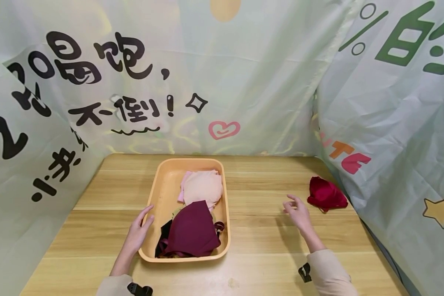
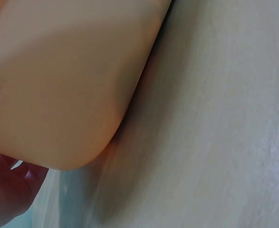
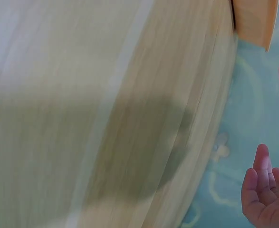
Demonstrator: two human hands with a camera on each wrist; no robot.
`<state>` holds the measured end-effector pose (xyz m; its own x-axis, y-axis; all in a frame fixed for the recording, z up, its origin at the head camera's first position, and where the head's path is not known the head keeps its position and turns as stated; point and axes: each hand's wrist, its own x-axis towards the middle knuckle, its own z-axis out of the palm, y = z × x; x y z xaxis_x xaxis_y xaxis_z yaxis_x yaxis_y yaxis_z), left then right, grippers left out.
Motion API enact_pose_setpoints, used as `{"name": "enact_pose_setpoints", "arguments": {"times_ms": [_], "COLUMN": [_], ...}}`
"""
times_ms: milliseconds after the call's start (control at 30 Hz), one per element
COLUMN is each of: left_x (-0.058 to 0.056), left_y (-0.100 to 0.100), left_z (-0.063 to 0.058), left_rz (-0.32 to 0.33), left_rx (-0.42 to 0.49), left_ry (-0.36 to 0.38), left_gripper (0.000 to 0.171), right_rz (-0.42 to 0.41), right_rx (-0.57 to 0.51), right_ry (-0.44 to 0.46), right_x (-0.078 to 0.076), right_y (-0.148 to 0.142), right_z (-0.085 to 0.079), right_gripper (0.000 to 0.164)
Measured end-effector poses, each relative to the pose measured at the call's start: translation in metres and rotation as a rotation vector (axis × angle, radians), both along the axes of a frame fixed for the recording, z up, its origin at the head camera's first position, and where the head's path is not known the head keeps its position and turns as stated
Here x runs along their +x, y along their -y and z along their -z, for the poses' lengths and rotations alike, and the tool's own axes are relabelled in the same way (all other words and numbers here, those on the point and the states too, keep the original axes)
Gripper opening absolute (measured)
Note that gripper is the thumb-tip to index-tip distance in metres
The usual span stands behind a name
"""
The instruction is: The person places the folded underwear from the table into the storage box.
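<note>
My left hand (image 1: 137, 230) rests at the left rim of an orange plastic tray (image 1: 153, 197), its fingers lightly extended against the edge. In the left wrist view, part of that hand (image 2: 13, 190) shows beside the corner of the tray (image 2: 63, 95). Inside the tray lie a dark maroon bra (image 1: 194, 230) with a smooth rounded cup and a pale pink folded garment (image 1: 203, 185). Over the table to the right, my right hand (image 1: 297, 213) hovers with loosely bent fingers and holds nothing. A crumpled red bra (image 1: 326, 194) lies just beyond it, not touching the hand.
Black fabric (image 1: 164, 236) pokes out under the maroon bra at the tray's near left. The wooden table (image 1: 262, 246) carries all of this. Printed cloth (image 1: 266, 82) hangs behind the table and along both sides; the red bra lies close to the right-hand cloth.
</note>
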<state>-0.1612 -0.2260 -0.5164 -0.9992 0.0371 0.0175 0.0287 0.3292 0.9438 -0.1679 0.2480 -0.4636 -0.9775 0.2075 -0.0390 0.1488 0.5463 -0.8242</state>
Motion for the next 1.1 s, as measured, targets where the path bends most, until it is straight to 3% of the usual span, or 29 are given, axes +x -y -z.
{"name": "enact_pose_setpoints", "arguments": {"times_ms": [600,1100], "left_x": [0.0,0.0], "left_y": [0.001,0.001], "left_z": [0.001,0.001], "left_rz": [-0.005,-0.006], "left_rx": [0.003,0.0], "left_ry": [0.004,0.002], "left_gripper": [0.046,0.046], "right_rz": [0.129,0.238], "right_rx": [0.08,0.138], "right_ry": [-0.051,-0.119], "right_x": [-0.004,-0.008], "right_y": [-0.039,-0.077], "right_z": [-0.002,0.006], "right_gripper": [0.042,0.038]}}
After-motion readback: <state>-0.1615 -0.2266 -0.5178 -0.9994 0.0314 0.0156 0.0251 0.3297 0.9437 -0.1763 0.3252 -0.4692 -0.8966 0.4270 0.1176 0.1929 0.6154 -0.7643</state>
